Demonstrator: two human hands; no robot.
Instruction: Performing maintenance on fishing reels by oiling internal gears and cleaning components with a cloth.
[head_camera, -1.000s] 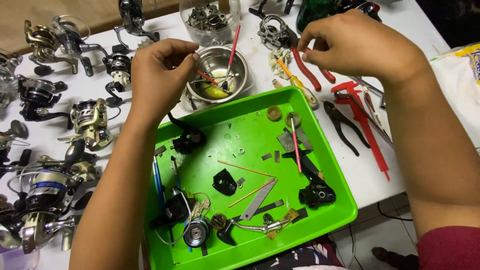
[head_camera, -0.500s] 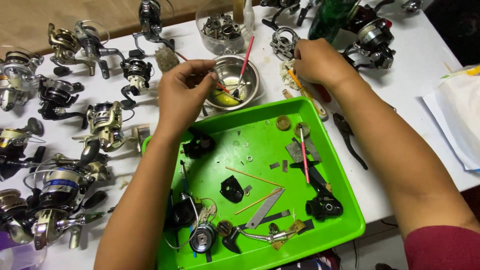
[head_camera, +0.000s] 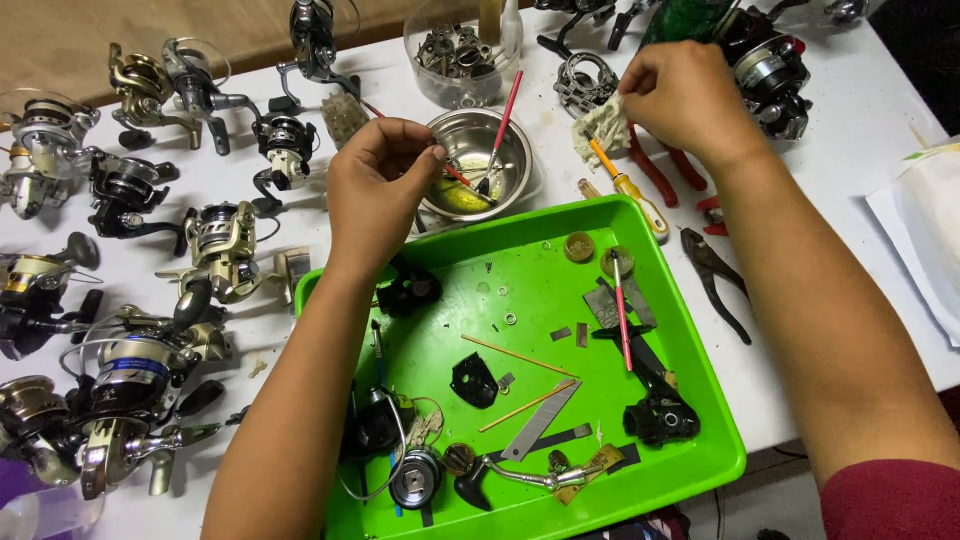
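My left hand (head_camera: 385, 190) hovers at the left rim of a steel bowl (head_camera: 500, 165) and pinches a thin red-handled brush (head_camera: 465, 180), whose tip dips into yellow liquid in the bowl. A second pink-handled brush (head_camera: 507, 110) leans in the bowl. My right hand (head_camera: 690, 95) is farther right, above the tray, closed on a dirty white cloth (head_camera: 600, 128). Below both hands lies a green tray (head_camera: 530, 290) with black reel parts, small washers, thin sticks and a blade.
Several fishing reels (head_camera: 215, 240) crowd the white table at left and along the back. A clear tub of metal parts (head_camera: 460, 50) stands behind the bowl. A yellow screwdriver (head_camera: 630, 190), red-handled pliers (head_camera: 650, 170) and black pliers (head_camera: 715, 270) lie right of the tray; white paper (head_camera: 930, 230) at far right.
My right hand has come down onto the white cloth and closed on it. My left hand stays at the bowl with the brush. The view has shifted slightly.
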